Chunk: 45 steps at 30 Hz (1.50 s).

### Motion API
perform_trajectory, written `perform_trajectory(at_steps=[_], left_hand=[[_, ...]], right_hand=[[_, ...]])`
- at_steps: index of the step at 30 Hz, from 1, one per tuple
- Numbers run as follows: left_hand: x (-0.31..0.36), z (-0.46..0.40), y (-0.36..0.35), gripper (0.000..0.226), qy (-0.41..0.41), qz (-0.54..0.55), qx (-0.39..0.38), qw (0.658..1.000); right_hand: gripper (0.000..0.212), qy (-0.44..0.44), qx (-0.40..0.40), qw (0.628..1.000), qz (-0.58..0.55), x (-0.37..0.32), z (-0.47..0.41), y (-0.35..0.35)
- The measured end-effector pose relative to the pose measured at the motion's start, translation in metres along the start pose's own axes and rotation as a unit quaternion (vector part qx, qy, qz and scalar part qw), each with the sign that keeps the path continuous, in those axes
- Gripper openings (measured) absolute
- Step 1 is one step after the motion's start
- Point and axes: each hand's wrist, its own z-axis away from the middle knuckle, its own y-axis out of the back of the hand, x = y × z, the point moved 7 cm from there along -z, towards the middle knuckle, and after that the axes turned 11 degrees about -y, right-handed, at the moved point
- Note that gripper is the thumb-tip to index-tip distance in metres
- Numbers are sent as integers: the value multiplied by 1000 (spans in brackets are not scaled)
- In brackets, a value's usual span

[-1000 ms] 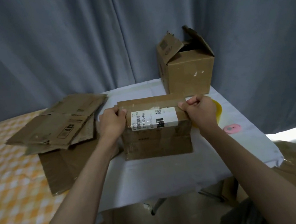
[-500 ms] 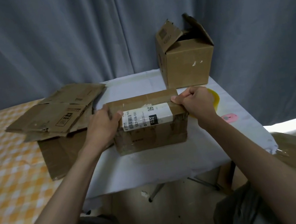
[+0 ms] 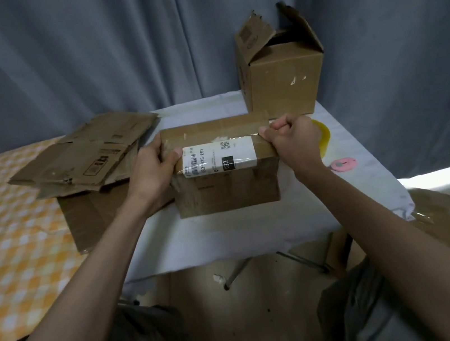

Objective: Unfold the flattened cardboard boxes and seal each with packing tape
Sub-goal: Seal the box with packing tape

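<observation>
Head view, frame centre — both hands, left point(image 3: 153, 170) and right point(image 3: 293, 142), clench the box point(image 3: 226, 187) at its upper corners; light, stiff cardboard, I judge.

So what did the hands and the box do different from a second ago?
Little changed. The left hand opened out from a fist: its thumb now lies on the top edge of the box with the white label and its fingers wrap the left side. The right hand stays curled at the top right corner. The box, the open box behind and the flat cardboard pile kept their places.
</observation>
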Motion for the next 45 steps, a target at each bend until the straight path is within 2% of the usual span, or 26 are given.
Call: perform_trajectory(at_steps=[4,8,10,13,16,20,24,29,32,35,37,40,43,45], left_hand=[[-8,-14,-10,30,-14,-32,-2,999],[-27,-9,-26,45,-5,-57,-1,998],[-29,-5,-26,44,2,-70,8,997],[-29,13,-23,48,1,-84,21,996],[-24,31,-19,55,-6,-83,38,996],[-29,10,-22,39,11,-75,8,997],[-35,-15,-31,35,24,-83,-4,996],[-47,-36,-41,57,42,-32,-12,999],[-90,-59,-53,56,56,41,-28,997],[-93,-68,-60,49,66,7,-38,997],[-64,-61,-51,40,62,-52,-45,996],[-41,-50,-44,30,78,-115,-99,985],[-31,-32,-36,28,66,-155,-127,977],[-26,-19,-32,35,41,-160,-131,977]], right_hand=[[18,-22,-18,999,20,6,-15,-8],[22,-24,-6,1000,11,24,-14,-20],[27,-18,-10,1000,6,26,-14,-19],[18,-5,-29,999,25,32,-12,-14],[18,-2,-42,999,21,38,-6,-10],[16,-31,-64,997,18,35,-17,-14],[24,-44,-51,997,27,29,-39,-24],[19,-90,-46,995,8,34,-60,-38],[21,-117,-55,992,5,35,-71,-45],[25,-131,-58,990,4,35,-75,-49],[22,-122,-59,990,20,34,-74,-50],[20,-108,-80,989,61,31,-74,-44],[22,-81,-121,985,88,22,-67,-32],[17,-67,-121,987,80,20,-59,-21]])
